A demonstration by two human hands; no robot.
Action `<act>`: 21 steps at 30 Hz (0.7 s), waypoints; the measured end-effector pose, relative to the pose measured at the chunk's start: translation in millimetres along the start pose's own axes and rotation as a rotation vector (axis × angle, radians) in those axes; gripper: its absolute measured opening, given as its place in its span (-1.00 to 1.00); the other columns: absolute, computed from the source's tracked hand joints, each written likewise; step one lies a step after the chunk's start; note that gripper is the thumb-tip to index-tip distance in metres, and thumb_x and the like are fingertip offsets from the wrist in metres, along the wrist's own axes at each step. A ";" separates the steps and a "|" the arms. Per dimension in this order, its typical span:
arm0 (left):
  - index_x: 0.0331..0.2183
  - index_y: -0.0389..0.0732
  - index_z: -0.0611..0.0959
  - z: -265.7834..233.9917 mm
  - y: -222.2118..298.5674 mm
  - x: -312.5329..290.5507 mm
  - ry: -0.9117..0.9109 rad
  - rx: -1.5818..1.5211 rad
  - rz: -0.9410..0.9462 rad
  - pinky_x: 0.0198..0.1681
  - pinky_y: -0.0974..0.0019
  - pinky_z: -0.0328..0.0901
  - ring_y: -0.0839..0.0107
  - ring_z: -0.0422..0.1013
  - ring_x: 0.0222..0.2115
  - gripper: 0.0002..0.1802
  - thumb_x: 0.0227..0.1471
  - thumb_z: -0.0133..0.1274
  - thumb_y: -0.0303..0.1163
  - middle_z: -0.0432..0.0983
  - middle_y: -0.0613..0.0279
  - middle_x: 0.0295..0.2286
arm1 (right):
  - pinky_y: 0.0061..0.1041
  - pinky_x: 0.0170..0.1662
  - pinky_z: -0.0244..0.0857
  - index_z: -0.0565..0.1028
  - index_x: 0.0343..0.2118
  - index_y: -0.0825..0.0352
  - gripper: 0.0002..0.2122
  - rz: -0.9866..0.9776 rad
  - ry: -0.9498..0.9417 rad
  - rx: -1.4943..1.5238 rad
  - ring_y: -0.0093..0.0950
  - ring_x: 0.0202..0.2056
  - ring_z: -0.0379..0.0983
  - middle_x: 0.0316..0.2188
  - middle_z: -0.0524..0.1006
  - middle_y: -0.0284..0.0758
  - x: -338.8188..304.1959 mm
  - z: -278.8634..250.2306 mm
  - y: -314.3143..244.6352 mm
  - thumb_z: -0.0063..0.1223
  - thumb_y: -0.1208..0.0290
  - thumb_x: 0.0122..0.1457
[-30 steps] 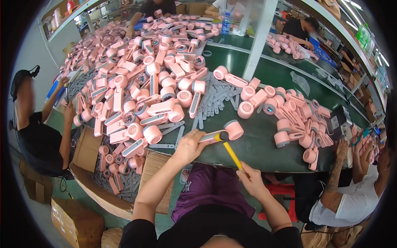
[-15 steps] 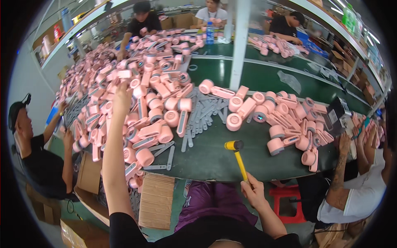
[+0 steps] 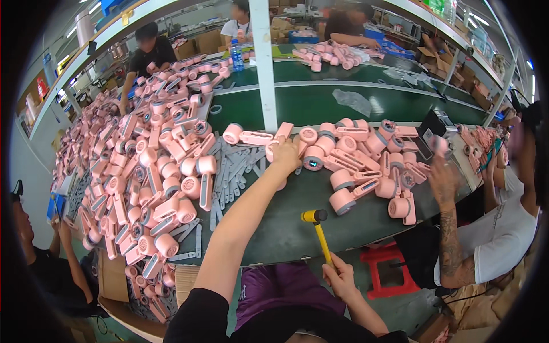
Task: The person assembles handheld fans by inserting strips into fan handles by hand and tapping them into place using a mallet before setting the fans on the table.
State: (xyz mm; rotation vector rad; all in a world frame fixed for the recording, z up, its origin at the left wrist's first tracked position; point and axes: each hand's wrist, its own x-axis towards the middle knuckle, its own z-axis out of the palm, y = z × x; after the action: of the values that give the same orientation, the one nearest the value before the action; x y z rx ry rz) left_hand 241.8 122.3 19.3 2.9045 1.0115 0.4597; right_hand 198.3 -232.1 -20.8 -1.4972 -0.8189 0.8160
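Clock positions are read from the head of the hammer [image 3: 322, 241], a yellow-handled tool with a yellow-and-black head, shown over the near part of the green counter [image 3: 274, 234]. At 5 o'clock, the right hand [image 3: 342, 277] has its fingers wrapped round the lower handle. At 11 o'clock, the left hand [image 3: 287, 153] reaches onto a pink device [image 3: 283, 131]; whether its fingers grip this piece cannot be told. From 1 to 2 o'clock, a cluster of similar devices [image 3: 357, 160] spreads beside that hand. At 10 o'clock lie flat grey strips [image 3: 231, 170]; beyond them, between 9 and 10 o'clock, a large pink pile [image 3: 153, 178] covers the counter. Farther out: a red stool [image 3: 374, 271] at 4 o'clock, a co-worker in a white shirt [image 3: 492, 251] at 3 o'clock, and a blue bottle [image 3: 237, 57] at 11 o'clock.
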 end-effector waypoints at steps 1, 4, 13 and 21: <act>-0.03 -0.15 0.41 6.2 -2.1 4.8 0.003 0.001 -0.020 -0.11 0.12 0.28 0.12 0.31 -0.11 -0.20 -0.42 0.31 -0.24 0.51 0.12 -0.23 | -0.73 -0.58 0.17 0.34 0.04 0.45 -0.63 0.000 0.007 0.000 -0.75 -0.67 0.26 -0.68 0.39 -0.48 -1.3 -2.8 0.0 0.00 0.53 0.14; -0.05 -0.18 0.41 -3.4 -3.7 1.1 -0.116 0.077 0.042 -0.13 0.13 0.28 0.10 0.33 -0.13 -0.25 -0.39 0.27 -0.29 0.52 0.08 -0.29 | -0.73 -0.58 0.17 0.34 0.04 0.45 -0.63 0.024 0.026 0.020 -0.75 -0.67 0.26 -0.67 0.39 -0.48 -4.7 -10.9 1.9 -0.01 0.53 0.15; -0.32 -0.24 0.54 -54.6 -38.3 -61.8 -0.257 -0.411 0.061 -0.19 0.12 0.31 0.05 0.43 -0.25 -0.57 -0.35 0.19 -0.29 0.52 -0.04 -0.37 | -0.72 -0.58 0.18 0.35 0.03 0.44 -0.63 -0.006 -0.031 0.035 -0.75 -0.67 0.27 -0.68 0.39 -0.48 -1.7 -15.3 5.7 0.01 0.53 0.14; -0.19 -0.25 0.52 -96.2 -79.9 -102.7 -0.782 -0.454 0.130 -0.17 0.28 0.28 0.23 0.43 -0.26 -0.51 -0.21 0.11 -0.21 0.51 0.08 -0.32 | -0.74 -0.62 0.13 0.32 0.04 0.45 -0.63 0.095 -0.086 0.101 -0.76 -0.69 0.23 -0.69 0.38 -0.48 11.0 -10.8 2.7 -0.03 0.51 0.16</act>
State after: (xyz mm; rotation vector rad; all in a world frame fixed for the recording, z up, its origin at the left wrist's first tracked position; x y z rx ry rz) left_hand 89.7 116.0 73.9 2.3799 0.5086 -0.3857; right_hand 213.4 -228.3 -23.1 -1.4282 -0.7632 0.9844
